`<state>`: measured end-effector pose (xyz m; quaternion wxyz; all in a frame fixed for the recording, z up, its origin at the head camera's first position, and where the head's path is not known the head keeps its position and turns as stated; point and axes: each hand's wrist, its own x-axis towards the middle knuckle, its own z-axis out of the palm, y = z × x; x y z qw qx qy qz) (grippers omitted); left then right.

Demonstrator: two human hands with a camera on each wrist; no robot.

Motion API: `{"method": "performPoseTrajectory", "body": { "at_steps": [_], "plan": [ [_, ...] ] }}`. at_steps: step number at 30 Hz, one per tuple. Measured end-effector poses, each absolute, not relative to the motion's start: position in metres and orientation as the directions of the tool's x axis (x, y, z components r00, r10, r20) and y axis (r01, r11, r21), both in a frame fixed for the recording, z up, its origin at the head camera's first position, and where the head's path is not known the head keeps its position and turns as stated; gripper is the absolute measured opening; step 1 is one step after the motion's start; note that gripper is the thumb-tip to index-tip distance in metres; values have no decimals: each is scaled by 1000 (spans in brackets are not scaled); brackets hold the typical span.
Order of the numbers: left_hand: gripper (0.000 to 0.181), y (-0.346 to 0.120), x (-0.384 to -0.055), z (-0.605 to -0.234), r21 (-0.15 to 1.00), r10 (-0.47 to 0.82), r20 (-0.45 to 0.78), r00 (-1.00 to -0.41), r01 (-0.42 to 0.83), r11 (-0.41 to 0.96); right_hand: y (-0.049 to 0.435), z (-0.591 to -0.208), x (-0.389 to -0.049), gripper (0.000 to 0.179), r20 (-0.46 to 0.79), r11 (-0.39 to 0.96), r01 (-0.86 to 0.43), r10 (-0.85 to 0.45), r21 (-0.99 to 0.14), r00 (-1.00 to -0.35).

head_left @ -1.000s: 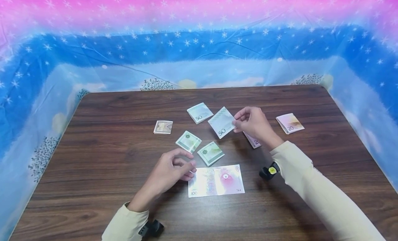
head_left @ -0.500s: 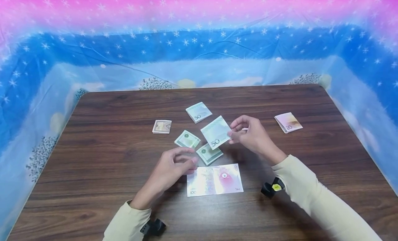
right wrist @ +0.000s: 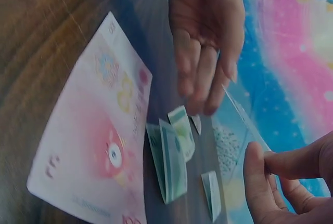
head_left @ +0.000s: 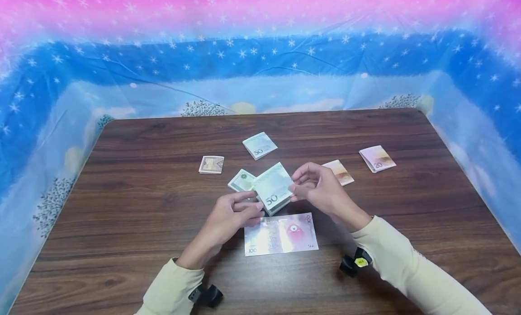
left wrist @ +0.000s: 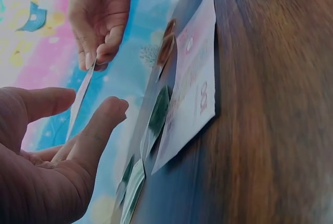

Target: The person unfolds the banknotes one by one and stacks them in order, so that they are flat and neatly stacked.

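Observation:
My right hand [head_left: 319, 188] pinches the right edge of a folded green 50 banknote [head_left: 273, 186], held above the table. In the left wrist view its fingers meet on the note's far edge. My left hand [head_left: 228, 215] is at the note's left corner; in the left wrist view its thumb and fingertips stand apart on either side of the note [left wrist: 80, 96]. Below the held note lies a folded green banknote [right wrist: 169, 161], partly hidden in the head view; another folded green banknote [head_left: 241, 180] lies beside it. Nearest me, a pink 100 banknote [head_left: 281, 238] lies unfolded, slightly creased.
Another folded 50 banknote [head_left: 259, 145] lies farther back. A small folded brownish banknote [head_left: 211, 164] is at left. On the right are a folded 20 banknote [head_left: 377, 158] and a similar one [head_left: 339, 172] partly behind my right hand. A patterned cloth [head_left: 260, 89] surrounds the wooden table [head_left: 122, 206].
My right hand has brought the 50 banknote leftward and toward me, over the green folded note and up to my left hand. The left hand has shifted slightly right.

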<state>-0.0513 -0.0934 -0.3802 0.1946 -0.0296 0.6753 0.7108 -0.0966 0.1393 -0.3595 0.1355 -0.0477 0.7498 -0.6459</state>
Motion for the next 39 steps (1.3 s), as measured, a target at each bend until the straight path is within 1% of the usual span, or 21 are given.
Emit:
{"method": "performPoseTrajectory", "body": {
  "at_steps": [4,9,11,13,18,22,27,33,39],
  "plan": [
    [57,-91,-53,-380,939,214,-318,-924,-338,-63,136,-361,-91,18,-155,128,124,-268,-984,-951],
    [43,-88,-54,-379,931,156,-322,-934,-342,-125,133,-365,-87,17,-174,109,148,-289,-983,-941],
    [40,-87,-53,-379,930,131,-320,-938,-337,-145,131,-367,-86,18,-181,106,156,-294,-982,-938],
    [41,-87,-52,-378,931,112,-315,-942,-330,-157,131,-369,-85,19,-186,112,159,-299,-981,-936],
    [43,-85,-51,-376,936,109,-300,-948,-314,-158,130,-373,-82,22,-196,125,164,-307,-978,-931],
    [40,-84,-51,-376,942,122,-287,-950,-303,-144,128,-376,-80,25,-212,145,174,-316,-974,-925],
    [41,-84,-51,-375,945,144,-276,-950,-296,-141,126,-379,-77,33,-204,168,156,-328,-973,-922],
    [40,-83,-51,-374,949,160,-279,-947,-297,-108,123,-380,-75,38,-190,231,116,-331,-966,-924],
    [38,-83,-51,-374,953,174,-276,-945,-293,-80,119,-378,-72,40,-229,238,149,-358,-960,-905]
  ]
}}
